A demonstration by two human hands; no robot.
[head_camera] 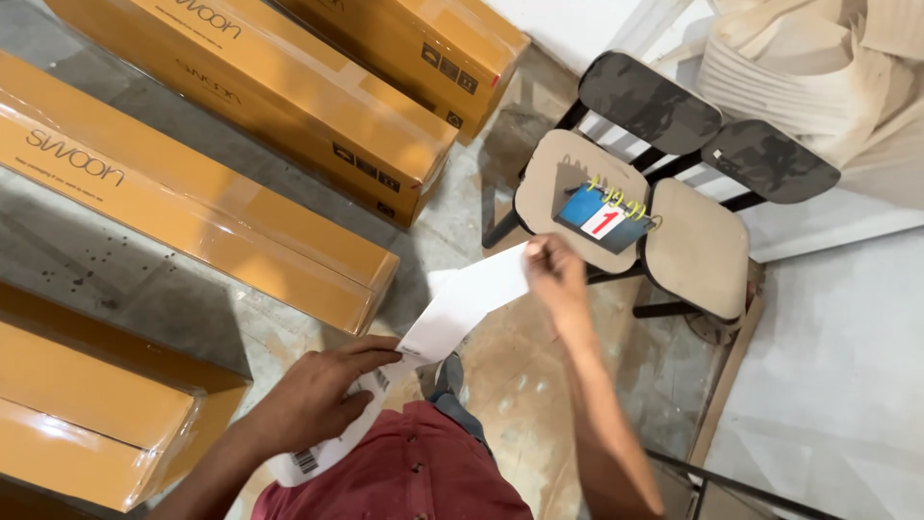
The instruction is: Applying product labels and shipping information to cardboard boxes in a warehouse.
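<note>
Held nearest the lens: long white label strip [452, 313], pinched at both ends, long axis rising from left hand [322, 395] to right hand [556, 274]. Left fingers [371, 361] clamped on barcode end, right fingers closed on far corner, near stool [577, 173].

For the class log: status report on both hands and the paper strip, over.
Left hand and right hand each grip the white label strip, stretched between them. Long orange boxes left. Nothing in the way.
</note>
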